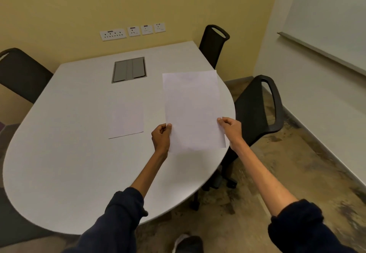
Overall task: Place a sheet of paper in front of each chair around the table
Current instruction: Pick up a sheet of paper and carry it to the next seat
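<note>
The black chair (21,74) at the left edge of the frame is cut off, and the lower parts of the 2 black plastic chairs with handle cut-outs, 1 at upper right (213,44) and 1 at right centre (257,110), are hidden behind the white rounded table (59,143). A shoe (188,243) is cut by the bottom edge.

Both forearms reach forward from rolled dark blue sleeves (122,213). The left hand (161,136) pinches the left edge of a white sheet of paper (193,110), thumb on top, and the right hand (230,128) pinches its right edge, holding it above the table's right side. A second white sheet (126,120) lies flat at the table's centre, below the grey cable hatch (129,69).
</note>
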